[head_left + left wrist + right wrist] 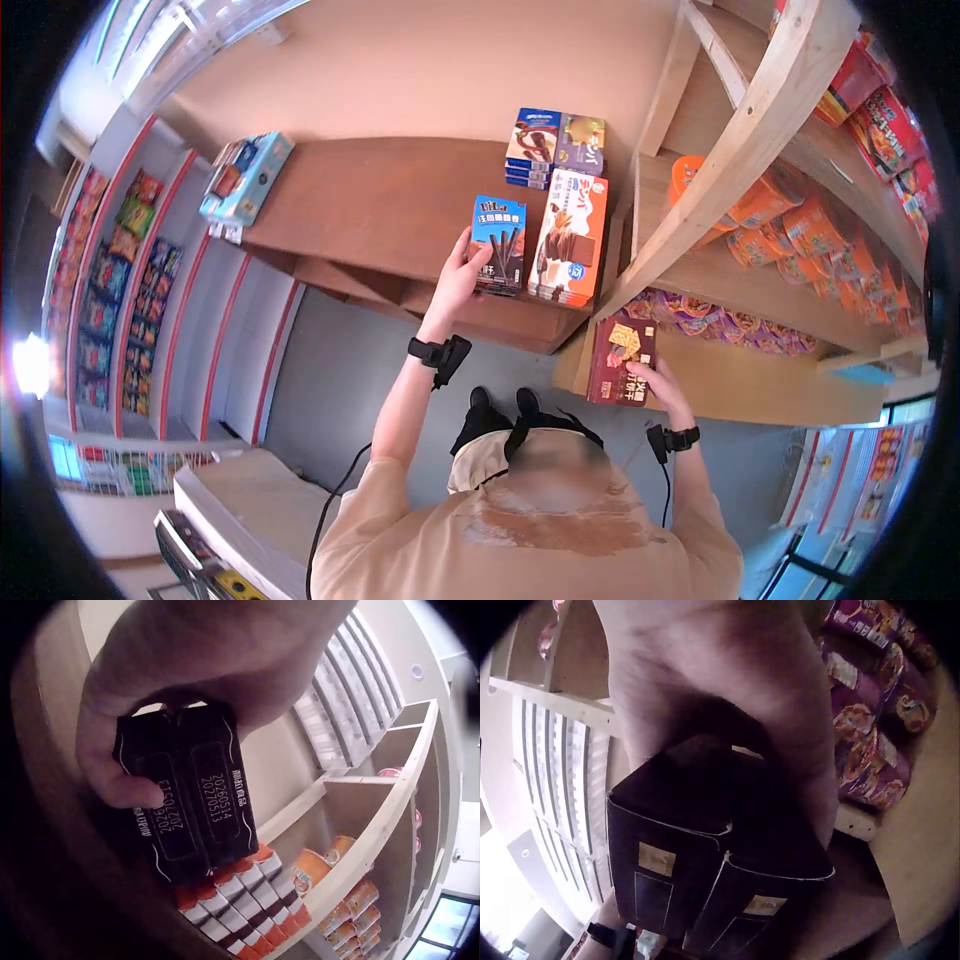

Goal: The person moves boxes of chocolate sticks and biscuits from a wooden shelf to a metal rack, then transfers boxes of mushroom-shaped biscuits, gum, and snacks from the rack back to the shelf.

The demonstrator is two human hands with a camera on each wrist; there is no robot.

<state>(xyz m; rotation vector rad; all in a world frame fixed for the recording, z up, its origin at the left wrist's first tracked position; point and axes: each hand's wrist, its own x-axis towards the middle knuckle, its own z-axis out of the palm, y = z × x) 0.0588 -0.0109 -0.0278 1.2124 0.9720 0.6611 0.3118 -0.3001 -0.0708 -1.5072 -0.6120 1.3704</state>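
My left hand (460, 280) grips two blue-and-black biscuit-stick boxes (507, 245) beside the white-and-orange biscuit boxes (570, 235) on the brown shelf. From the left wrist view, the dark printed ends of the biscuit-stick boxes (214, 787) lie side by side, with a finger curled over one. Lower right, beyond the shelf's edge, my right hand (662, 385) holds maroon cracker boxes (612, 375) with a cracker picture on top. Two cracker boxes (664, 866) show end-on in the right wrist view, the hand arched over them.
Blue and grey biscuit boxes (533, 140) are stacked toward the wall. A light-blue pack (245, 180) stands at the brown shelf's left end. On the right, a wooden rack (740, 150) carries orange tubs (810, 230) and purple packs (700, 312). Red-edged shelves (215, 330) line the left.
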